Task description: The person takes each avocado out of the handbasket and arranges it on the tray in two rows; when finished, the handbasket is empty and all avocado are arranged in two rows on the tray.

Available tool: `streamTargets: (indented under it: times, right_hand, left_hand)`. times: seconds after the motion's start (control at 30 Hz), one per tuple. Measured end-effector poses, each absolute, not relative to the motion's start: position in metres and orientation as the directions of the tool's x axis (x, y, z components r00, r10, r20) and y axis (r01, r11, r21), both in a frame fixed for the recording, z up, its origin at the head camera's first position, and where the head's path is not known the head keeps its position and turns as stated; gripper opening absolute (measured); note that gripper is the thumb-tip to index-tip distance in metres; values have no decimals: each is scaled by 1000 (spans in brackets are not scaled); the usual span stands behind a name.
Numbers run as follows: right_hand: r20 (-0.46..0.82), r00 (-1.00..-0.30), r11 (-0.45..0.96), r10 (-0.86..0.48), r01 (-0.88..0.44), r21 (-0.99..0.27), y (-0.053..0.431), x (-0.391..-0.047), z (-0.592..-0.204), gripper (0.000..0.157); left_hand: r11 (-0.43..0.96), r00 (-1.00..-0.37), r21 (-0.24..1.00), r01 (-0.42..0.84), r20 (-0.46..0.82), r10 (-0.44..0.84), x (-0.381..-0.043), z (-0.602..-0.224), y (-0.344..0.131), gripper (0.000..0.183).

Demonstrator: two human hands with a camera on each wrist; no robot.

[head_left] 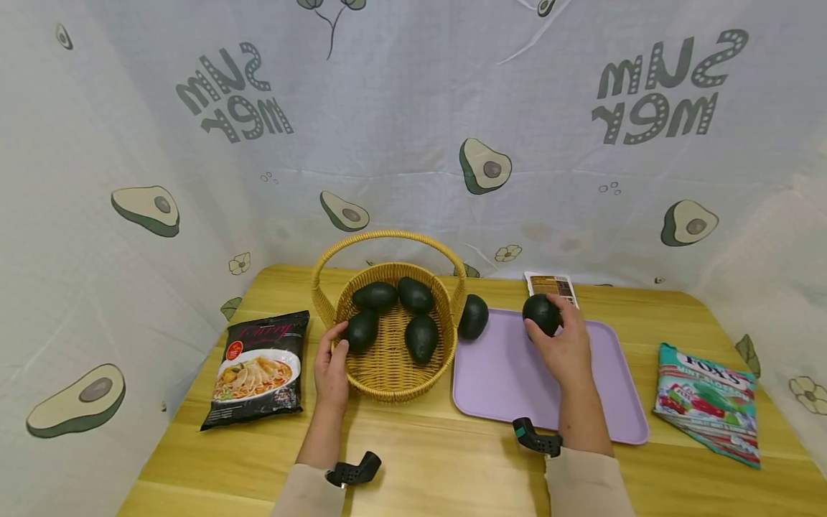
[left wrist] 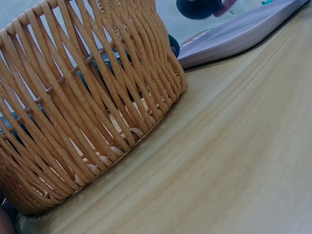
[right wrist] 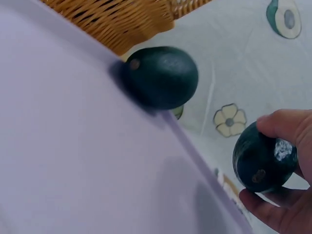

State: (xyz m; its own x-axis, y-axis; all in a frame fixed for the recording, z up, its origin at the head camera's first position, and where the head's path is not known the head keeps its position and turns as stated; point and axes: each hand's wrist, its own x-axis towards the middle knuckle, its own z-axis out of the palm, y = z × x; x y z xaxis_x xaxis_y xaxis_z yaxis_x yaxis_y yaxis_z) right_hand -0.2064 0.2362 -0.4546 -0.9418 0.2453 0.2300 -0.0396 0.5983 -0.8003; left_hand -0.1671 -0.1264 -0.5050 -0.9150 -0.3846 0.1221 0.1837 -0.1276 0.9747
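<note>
In the head view, a yellow wicker basket [head_left: 394, 391] with a tall handle holds several dark green avocados [head_left: 422, 339]. My left hand [head_left: 332, 377] grips the basket's left rim, its fingertips beside the nearest avocado [head_left: 360, 332]. The right hand [head_left: 562, 341] pinches another avocado [head_left: 541, 314] between thumb and fingers, above the far part of a lilac tray [head_left: 497, 391]. One more avocado [head_left: 474, 317] rests at the tray's far left corner, close beside the basket. The right wrist view shows the held avocado [right wrist: 261, 158] apart from the tray [right wrist: 73, 126].
A black noodle packet [head_left: 261, 370] lies left of the basket. To the tray's right is a teal candy bag [head_left: 707, 402]. Behind the tray lies a small brown-and-white packet [head_left: 552, 285]. A printed curtain [head_left: 400, 143] hangs behind the wooden table [head_left: 446, 467].
</note>
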Motion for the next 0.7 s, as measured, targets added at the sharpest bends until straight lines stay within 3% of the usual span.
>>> streamTargets:
  times: [0.3,0.7]
  right_hand:
    - [121,-973,660,197,40,-750,239,-213,-471,62]
    - [112,-971,675,210,61,-735,236,-214,-477,61]
  left_hand:
    - [-114,-912,975,189,131,-388,-168,-505,-127,36]
    - [-116,-920,980,160,106,-377,-166,-505,-127,37]
